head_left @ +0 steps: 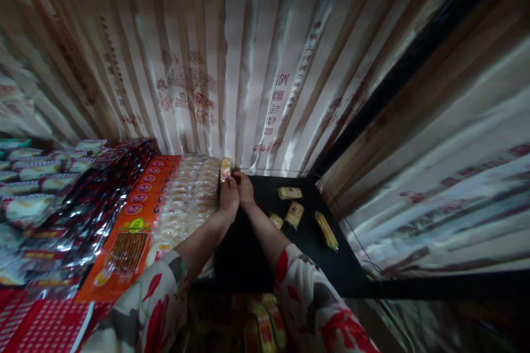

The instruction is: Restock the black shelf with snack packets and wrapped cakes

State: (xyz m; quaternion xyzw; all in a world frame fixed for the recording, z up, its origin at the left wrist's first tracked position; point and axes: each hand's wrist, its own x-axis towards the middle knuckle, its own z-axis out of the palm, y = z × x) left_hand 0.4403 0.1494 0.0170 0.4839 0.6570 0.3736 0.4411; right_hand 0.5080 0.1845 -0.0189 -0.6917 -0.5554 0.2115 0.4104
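My left hand [229, 196] reaches to the back of the black tabletop [236, 256]. Its fingers are closed at the near end of a small yellow snack packet [226, 168] with a red and white label. Right beside it is my right hand [244, 187], fingers curled inward; what they hold, if anything, is hidden. Just left of the hands runs a block of clear-wrapped round pastries [194, 187]. Several loose yellow packets lie to the right, among them one flat packet [290, 193], another packet [294, 213] and a long packet [327, 230].
Orange snack bags [132, 220], dark shiny bags [95, 204] and white-wrapped packets [31, 210] fill the left side. A pleated printed curtain [248, 66] hangs behind. More yellow packets [265, 325] sit below the front edge. A dark pole [397, 66] slants at right.
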